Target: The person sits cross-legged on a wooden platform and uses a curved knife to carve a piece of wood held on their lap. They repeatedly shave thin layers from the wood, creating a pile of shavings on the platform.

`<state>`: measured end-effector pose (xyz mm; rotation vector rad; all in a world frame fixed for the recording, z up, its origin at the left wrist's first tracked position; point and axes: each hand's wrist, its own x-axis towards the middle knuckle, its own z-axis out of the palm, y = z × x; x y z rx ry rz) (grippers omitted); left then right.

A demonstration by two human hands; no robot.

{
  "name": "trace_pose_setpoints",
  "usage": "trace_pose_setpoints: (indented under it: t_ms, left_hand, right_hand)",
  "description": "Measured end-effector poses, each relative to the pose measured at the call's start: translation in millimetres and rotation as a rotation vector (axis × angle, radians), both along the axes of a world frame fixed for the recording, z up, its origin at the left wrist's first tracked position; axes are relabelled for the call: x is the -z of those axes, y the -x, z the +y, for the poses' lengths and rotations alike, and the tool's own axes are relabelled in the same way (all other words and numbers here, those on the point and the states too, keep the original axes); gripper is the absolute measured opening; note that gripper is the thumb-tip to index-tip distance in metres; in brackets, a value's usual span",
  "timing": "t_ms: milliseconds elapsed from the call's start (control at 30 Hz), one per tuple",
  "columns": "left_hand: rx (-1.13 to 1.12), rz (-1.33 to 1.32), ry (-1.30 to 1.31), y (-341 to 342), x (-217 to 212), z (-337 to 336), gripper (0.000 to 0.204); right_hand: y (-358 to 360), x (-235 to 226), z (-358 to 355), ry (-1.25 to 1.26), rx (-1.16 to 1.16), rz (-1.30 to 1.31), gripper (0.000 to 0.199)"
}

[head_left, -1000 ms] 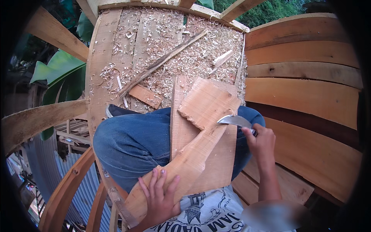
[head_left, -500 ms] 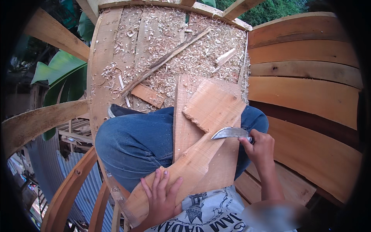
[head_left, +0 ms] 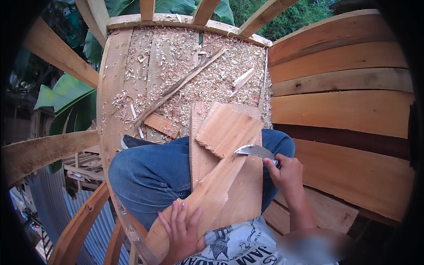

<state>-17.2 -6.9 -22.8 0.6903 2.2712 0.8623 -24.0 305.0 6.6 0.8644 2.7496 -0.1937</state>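
While the right hand (head_left: 289, 173) is wrapped tight around the handle of a curved knife (head_left: 254, 151), its blade sits on the edge of a long wooden piece (head_left: 207, 194) lying across the lap and a flat board (head_left: 247, 194). The left hand (head_left: 183, 229) presses the piece's near end down, fingers spread flat. I'd judge the blade could skid off the grain towards the jeans-clad knee (head_left: 145, 172), or down the piece towards those spread fingers, if it bites badly. Room is tight: plank walls (head_left: 344, 110) curve close on the right, the shaving-strewn deck (head_left: 176, 66) ends at open ribs (head_left: 48, 148) on the left, with a drop beyond
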Motion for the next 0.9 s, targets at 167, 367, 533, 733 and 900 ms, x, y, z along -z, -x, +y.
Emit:
trace_pose_setpoints:
  t_ms: [167, 367, 533, 733, 900]
  left_hand:
    - [0.070, 0.016, 0.012, 0.2, 4.0, 2.4, 0.082]
    - [0.055, 0.021, 0.036, 0.7, 0.8, -0.7, 0.081]
    - [0.031, 0.068, -0.013, -2.1, 4.1, -2.7, 0.081]
    - [0.079, 0.018, -0.017, 1.2, 6.1, -3.6, 0.078]
    - [0.071, 0.033, 0.017, -3.1, 10.8, -4.1, 0.083]
  right_hand:
    - [-20.5, -5.5, -54.4, 0.270, -0.256, -0.071, 0.048]
    - [-11.3, 12.0, -1.5, 0.099, -0.059, 0.111, 0.048]
    - [-25.8, -2.2, -43.4, 0.239, -0.385, 0.050, 0.045]
    - [-18.7, 4.1, -3.9, 0.064, -0.057, 0.121, 0.042]
    - [-21.7, 1.8, -44.6, 0.228, -0.401, 0.079, 0.039]
